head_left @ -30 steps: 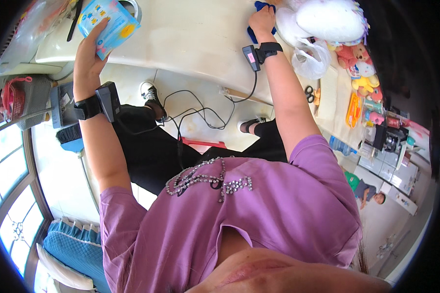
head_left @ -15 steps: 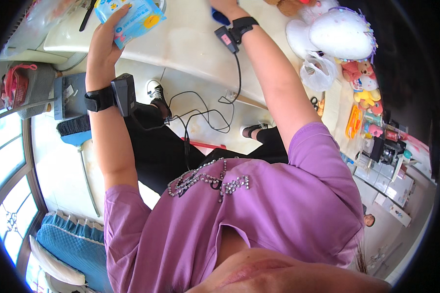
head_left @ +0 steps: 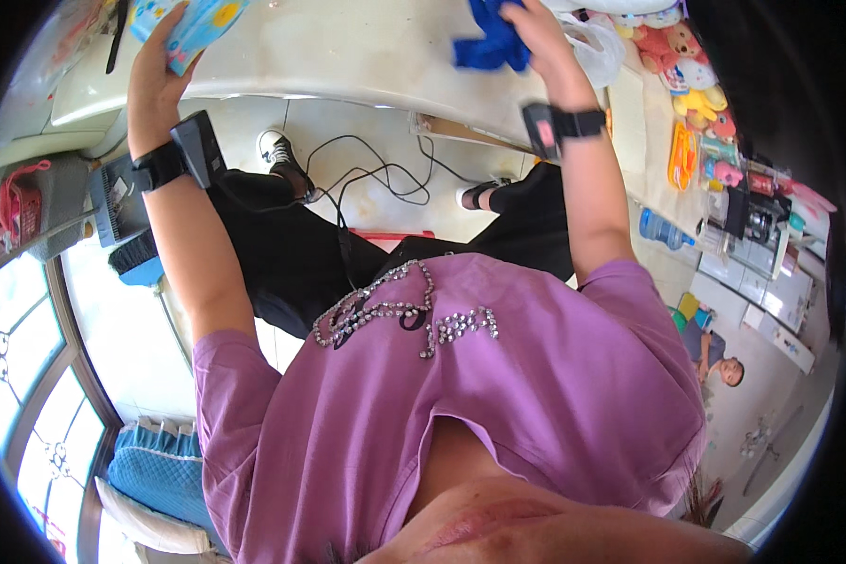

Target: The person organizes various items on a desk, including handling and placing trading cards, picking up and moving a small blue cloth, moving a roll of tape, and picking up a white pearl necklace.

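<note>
One crumpled deep-blue cloth (head_left: 496, 38), partly blurred, is gripped in the right hand (head_left: 547, 45) over the pale tabletop (head_left: 348, 56), contact unclear, while the left hand (head_left: 163, 75) holds one light-blue packet (head_left: 195, 28) with yellow patches. Two black wrist straps (head_left: 158, 167) show; between the hands, the tabletop stretches broadly to its curved near edge

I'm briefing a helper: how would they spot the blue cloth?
Find the pale table across the top. Toward its right, the right hand grips the cloth. It is plain deep blue, unlike the patterned light-blue packet in the left hand.
</note>
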A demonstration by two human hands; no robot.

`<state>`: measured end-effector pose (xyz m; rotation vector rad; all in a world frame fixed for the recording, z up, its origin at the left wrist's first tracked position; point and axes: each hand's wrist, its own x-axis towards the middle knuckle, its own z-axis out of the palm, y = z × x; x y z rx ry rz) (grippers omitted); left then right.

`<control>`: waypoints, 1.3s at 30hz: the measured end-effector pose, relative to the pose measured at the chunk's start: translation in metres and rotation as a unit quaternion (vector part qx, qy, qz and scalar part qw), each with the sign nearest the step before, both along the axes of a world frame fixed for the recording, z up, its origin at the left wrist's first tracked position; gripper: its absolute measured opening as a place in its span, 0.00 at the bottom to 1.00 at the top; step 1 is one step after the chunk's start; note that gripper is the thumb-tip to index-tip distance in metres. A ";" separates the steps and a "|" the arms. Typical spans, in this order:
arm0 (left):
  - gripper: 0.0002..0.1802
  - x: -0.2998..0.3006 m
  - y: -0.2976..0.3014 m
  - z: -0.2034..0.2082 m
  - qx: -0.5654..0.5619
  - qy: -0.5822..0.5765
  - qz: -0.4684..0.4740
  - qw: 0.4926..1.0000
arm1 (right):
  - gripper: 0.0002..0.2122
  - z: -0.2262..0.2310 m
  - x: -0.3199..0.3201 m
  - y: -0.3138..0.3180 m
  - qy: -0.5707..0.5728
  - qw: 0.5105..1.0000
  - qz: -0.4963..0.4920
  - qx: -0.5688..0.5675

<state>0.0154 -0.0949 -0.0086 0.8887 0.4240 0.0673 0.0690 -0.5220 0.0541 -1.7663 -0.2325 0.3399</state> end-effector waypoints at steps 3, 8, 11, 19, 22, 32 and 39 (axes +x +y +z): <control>0.20 0.001 -0.018 0.012 0.029 -0.015 0.043 0.999 | 0.27 -0.115 -0.042 -0.103 -0.246 0.888 -0.172 -0.348; 0.22 -0.016 -0.012 0.015 0.036 0.005 0.081 0.996 | 0.23 -0.121 -0.068 -0.019 -0.344 0.810 -0.175 -0.442; 0.21 -0.017 -0.010 0.020 0.056 0.003 0.065 0.996 | 0.22 -0.129 -0.062 0.088 -0.391 0.794 -0.165 -0.436; 0.21 0.009 0.002 0.009 0.034 0.012 0.044 0.998 | 0.15 -0.112 0.013 0.248 -0.474 0.811 -0.221 -0.261; 0.22 0.000 -0.004 0.004 0.020 0.031 0.064 0.997 | 0.16 -0.110 0.026 0.228 -0.281 0.953 -0.113 -0.011; 0.20 -0.015 -0.006 0.021 -0.018 -0.039 0.062 0.997 | 0.27 -0.115 0.002 0.047 -0.330 0.798 -0.230 -0.448; 0.21 -0.013 -0.012 0.021 -0.024 -0.046 0.060 0.997 | 0.14 -0.115 0.096 0.112 -0.460 0.739 -0.219 -0.441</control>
